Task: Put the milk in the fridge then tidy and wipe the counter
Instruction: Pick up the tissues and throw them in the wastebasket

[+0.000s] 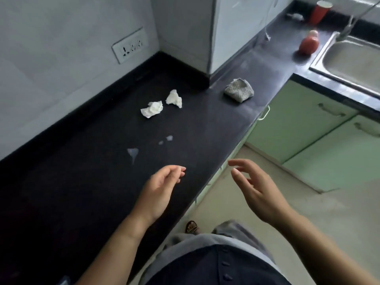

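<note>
Two crumpled white tissues (152,109) (174,98) lie on the black counter (72,182) near the back wall. Pale spill spots (132,152) (169,138) sit on the counter in front of them. A folded grey cloth (239,90) rests near the counter's front edge, further right. My left hand (161,190) hovers over the counter edge, fingers loosely curled, holding nothing. My right hand (257,188) hangs beyond the counter edge above the floor, fingers spread, empty. No milk or fridge is visible.
A steel sink (349,58) with a tap sits at the far right. A red bottle (308,43) and a red cup (319,12) stand on the counter beside it. A wall socket (130,46) is on the left wall. Green cabinets (304,124) run below.
</note>
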`<state>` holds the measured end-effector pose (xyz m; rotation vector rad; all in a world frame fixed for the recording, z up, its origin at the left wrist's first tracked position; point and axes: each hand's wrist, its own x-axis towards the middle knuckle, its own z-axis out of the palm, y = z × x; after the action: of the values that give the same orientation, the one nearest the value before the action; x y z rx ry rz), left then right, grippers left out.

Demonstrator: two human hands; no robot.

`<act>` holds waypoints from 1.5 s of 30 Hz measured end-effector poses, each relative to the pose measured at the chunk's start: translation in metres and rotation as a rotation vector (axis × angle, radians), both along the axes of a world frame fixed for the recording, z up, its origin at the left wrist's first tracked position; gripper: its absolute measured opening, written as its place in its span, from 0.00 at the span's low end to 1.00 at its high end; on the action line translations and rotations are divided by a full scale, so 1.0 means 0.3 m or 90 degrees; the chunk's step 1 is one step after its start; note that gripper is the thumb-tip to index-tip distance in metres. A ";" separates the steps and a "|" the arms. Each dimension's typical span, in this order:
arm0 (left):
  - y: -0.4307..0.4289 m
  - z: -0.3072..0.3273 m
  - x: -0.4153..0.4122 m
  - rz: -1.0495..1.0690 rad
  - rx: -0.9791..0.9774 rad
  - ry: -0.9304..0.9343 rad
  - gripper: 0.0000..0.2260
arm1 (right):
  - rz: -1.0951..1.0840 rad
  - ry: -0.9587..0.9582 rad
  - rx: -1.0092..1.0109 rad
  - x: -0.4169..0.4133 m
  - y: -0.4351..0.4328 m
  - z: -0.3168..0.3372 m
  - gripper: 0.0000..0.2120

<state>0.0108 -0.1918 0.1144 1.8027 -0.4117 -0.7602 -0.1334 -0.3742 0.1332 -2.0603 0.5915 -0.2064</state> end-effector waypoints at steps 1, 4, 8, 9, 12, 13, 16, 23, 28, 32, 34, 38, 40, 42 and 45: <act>-0.019 0.000 0.029 0.014 0.001 0.005 0.15 | 0.018 0.000 0.004 0.051 -0.029 -0.004 0.21; -0.080 -0.018 0.124 0.060 0.018 0.014 0.11 | 0.071 0.007 0.033 0.197 -0.117 -0.028 0.19; -0.184 -0.057 0.301 0.126 0.092 -0.012 0.09 | 0.159 0.017 0.048 0.442 -0.272 -0.057 0.20; -0.208 -0.062 0.351 0.140 0.115 -0.016 0.09 | 0.191 0.022 0.036 0.509 -0.316 -0.055 0.21; -0.264 -0.074 0.513 0.165 0.205 -0.051 0.11 | 0.280 0.032 -0.007 0.713 -0.440 -0.039 0.23; -0.276 -0.078 0.570 0.182 0.233 -0.059 0.12 | 0.306 0.030 -0.023 0.783 -0.477 -0.036 0.24; -0.296 -0.111 0.719 0.235 0.327 -0.077 0.12 | 0.381 0.017 -0.080 0.982 -0.542 -0.058 0.25; -0.294 -0.246 0.865 0.185 0.565 -0.284 0.17 | 0.559 0.164 -0.276 1.301 -0.552 -0.255 0.26; -0.305 -0.321 0.897 0.241 0.636 -0.309 0.23 | 0.608 0.195 -0.308 1.440 -0.527 -0.343 0.32; -0.294 -0.394 0.871 0.227 0.665 -0.250 0.26 | 0.617 0.241 -0.304 1.470 -0.530 -0.412 0.32; -0.288 -0.425 0.862 0.224 0.653 -0.217 0.27 | 0.610 0.217 -0.297 1.468 -0.544 -0.445 0.28; -0.282 -0.448 0.847 0.244 0.634 -0.237 0.25 | 0.544 0.145 -0.241 1.470 -0.556 -0.472 0.17; -0.278 -0.453 0.842 0.248 0.625 -0.258 0.25 | 0.516 0.132 -0.197 1.488 -0.533 -0.457 0.13; -0.276 -0.460 0.837 0.254 0.620 -0.264 0.25 | 0.520 0.136 -0.144 1.514 -0.486 -0.428 0.10; -0.278 -0.473 0.829 0.262 0.618 -0.256 0.24 | 0.589 0.110 -0.115 1.538 -0.393 -0.389 0.09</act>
<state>0.2594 -0.2750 -0.0274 2.8485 0.1327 -0.2889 0.3278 -0.4921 0.0164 -2.3224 -0.3307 0.4761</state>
